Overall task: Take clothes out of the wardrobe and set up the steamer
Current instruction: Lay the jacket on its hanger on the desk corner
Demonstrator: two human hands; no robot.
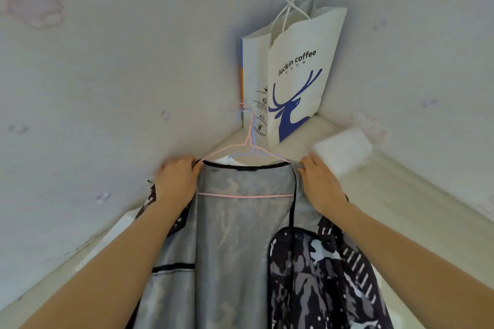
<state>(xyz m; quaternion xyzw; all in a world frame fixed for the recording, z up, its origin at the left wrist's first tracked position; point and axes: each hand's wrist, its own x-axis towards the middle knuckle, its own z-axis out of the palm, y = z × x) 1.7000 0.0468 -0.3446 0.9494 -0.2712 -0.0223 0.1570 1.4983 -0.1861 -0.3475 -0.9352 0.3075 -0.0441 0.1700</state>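
Observation:
A grey garment with black trim and a camouflage outer side hangs on a pink wire hanger. The hanger's hook sits on a small hook in the wall corner. My left hand grips the garment's left shoulder at the hanger's end. My right hand grips the right shoulder. A second, pale blue hanger sits behind the pink one. No steamer is in view.
A white paper bag with a blue deer print stands in the corner on a ledge. A white foam-like block lies on the ledge to the right. Pale patterned walls close in on both sides.

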